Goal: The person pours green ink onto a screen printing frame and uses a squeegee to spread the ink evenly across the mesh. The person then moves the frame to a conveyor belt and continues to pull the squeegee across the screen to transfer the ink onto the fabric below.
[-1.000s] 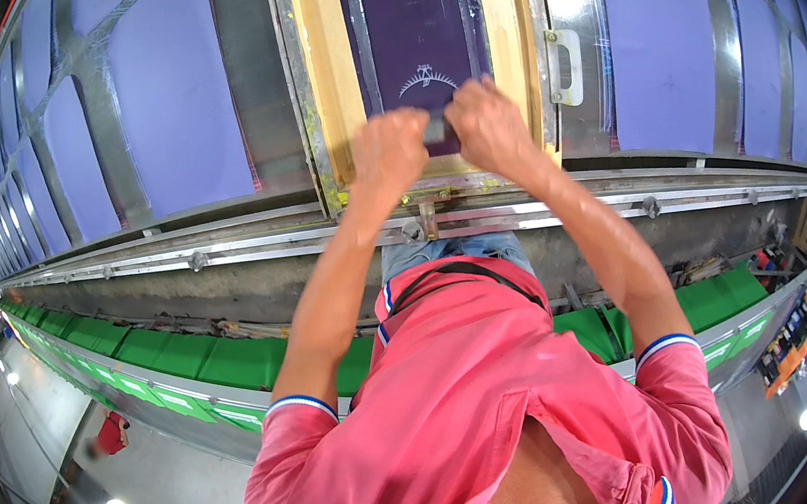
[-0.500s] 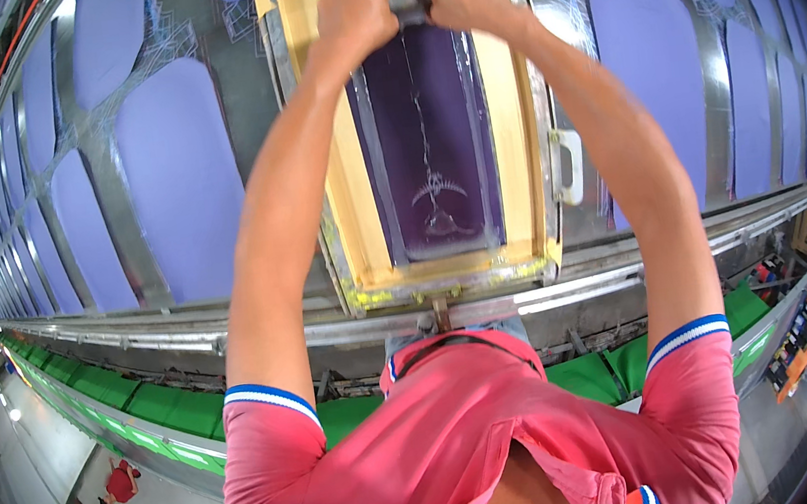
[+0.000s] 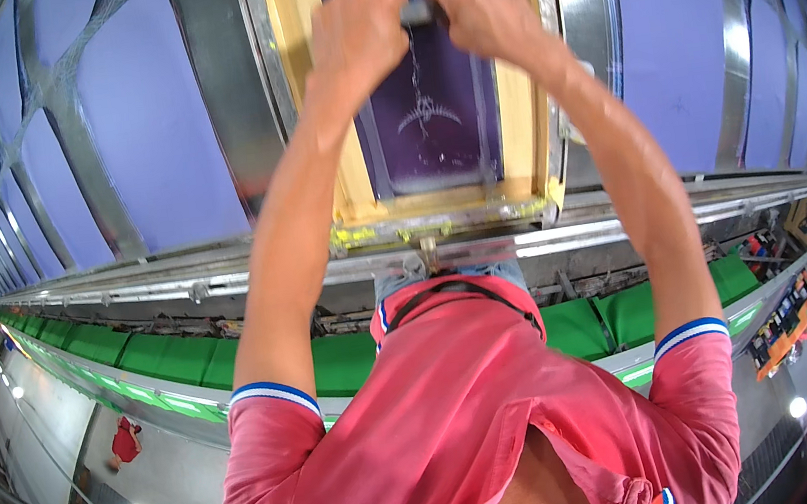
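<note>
My left hand and my right hand are both closed, side by side, round the ends of a dark squeegee. Only a short middle piece of it shows; my fists hide the rest. It sits over a screen printing frame with pale yellow borders and a dark purple mesh. On the mesh, a thin pale line runs toward me from the squeegee to a crescent-shaped pale motif. Both arms reach forward, and the frame's far end lies outside the view.
Light purple flat panels lie in rows on the dark table on both sides. A metal rail runs along its near edge. Behind me are green covers, a person in red and an orange rack.
My closed hands and the squeegee have come nearer along the mesh, closer to the crescent motif. The whole view has tilted, so the frame and table sit higher in the picture.
</note>
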`<state>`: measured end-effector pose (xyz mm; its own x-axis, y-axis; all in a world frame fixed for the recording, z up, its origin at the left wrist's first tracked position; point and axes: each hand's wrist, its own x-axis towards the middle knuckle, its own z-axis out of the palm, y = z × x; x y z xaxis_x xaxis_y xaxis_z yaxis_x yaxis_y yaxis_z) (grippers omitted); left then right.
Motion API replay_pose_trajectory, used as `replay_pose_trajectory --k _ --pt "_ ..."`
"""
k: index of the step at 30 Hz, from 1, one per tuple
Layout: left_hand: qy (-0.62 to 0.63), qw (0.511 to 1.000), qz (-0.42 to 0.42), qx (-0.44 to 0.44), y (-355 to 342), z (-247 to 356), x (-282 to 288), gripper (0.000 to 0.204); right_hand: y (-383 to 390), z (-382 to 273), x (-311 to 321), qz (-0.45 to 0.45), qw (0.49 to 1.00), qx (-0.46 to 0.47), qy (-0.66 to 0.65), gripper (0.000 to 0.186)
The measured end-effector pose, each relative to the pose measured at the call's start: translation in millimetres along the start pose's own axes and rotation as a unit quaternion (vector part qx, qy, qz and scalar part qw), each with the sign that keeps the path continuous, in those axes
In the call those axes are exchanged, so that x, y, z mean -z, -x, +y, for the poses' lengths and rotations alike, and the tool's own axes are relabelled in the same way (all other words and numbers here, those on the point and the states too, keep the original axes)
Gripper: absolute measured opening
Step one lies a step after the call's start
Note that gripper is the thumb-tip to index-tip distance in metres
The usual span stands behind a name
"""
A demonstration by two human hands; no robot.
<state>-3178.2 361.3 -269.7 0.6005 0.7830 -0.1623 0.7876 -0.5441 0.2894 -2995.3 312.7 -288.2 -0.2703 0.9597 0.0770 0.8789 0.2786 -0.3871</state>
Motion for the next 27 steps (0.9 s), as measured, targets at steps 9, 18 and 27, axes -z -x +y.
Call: replay_pose_trajectory --k 9,18,27 --pt "0.111 0.991 -0.065 0.028 211.9 71.4 -43.1 0.036 189.8 -132.3 -8.1 -0.087 0.994 -0.043 -0.057 0.011" --pt "0.016 1.0 0.018 -0.004 -10.5 -1.1 19.4 0.022 -17.2 7.6 4.6 0.009 1.0 -0.008 0.005 0.006" --pt "-0.05 0.994 0.097 -0.017 -221.1 -71.4 51.5 0.017 -202.3 141.8 16.3 0.031 0.995 -0.024 0.089 0.018"
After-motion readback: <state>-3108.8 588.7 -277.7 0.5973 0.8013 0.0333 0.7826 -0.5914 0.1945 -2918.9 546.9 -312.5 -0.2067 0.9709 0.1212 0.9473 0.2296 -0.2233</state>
